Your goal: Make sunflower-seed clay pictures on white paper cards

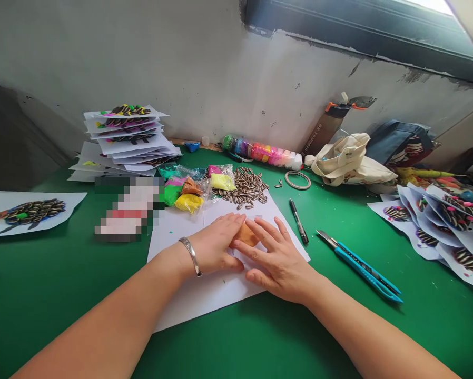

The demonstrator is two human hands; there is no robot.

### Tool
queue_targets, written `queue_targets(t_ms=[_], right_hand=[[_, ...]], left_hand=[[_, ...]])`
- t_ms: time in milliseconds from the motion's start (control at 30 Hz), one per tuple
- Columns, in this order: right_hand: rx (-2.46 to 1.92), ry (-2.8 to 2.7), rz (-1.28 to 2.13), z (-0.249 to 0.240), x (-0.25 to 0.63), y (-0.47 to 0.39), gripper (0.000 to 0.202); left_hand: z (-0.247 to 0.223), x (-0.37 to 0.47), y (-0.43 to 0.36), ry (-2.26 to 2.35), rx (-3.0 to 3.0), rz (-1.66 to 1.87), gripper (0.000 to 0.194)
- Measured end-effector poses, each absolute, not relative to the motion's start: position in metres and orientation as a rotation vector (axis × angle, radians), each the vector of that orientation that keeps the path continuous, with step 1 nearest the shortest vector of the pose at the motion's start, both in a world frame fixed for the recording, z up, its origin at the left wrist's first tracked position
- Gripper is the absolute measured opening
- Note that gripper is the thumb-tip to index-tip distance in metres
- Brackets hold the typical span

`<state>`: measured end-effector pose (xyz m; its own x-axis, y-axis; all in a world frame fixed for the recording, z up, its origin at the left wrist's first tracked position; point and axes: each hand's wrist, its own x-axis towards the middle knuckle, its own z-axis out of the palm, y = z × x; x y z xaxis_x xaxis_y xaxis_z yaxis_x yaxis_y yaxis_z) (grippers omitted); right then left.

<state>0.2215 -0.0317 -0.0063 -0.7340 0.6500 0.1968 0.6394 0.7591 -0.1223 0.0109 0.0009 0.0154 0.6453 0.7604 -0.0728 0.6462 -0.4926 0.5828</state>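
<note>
A flattened piece of orange modelling clay (247,236) lies on a white sheet of paper (189,302), partly covered by my fingers. My left hand (219,239), with a silver bracelet at the wrist, rests its stretched fingers along the left edge of the clay. From the other side, my right hand (278,258) lays spread fingers at the clay's right and near edges. Neither hand is closed around it. Just beyond the paper's far edge is a heap of sunflower seeds (247,187), beside small bags of coloured clay (189,203).
A black pen (298,221) and a blue utility knife (365,271), blade exposed, lie to the right. Stacked seed pictures (134,145) stand at back left, with more pictures (450,226) at far right. A tape roll (297,180), cloth bag (351,160) and bottle (325,126) are behind.
</note>
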Motion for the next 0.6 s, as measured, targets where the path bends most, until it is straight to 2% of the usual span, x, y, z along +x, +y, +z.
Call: queue_targets(t_ms=[400,600], right_hand=[[-1.039,-2.62,0.103,-0.015,0.229,-0.027,0.046],[-1.053,-2.385,0.112,-0.021,0.232,-0.02,0.039]], left_hand=[[0.024,-0.005,0.008,1.157,2.219,0.186,0.075],[0.034,-0.021,0.017,1.29,2.258,0.169,0.046]])
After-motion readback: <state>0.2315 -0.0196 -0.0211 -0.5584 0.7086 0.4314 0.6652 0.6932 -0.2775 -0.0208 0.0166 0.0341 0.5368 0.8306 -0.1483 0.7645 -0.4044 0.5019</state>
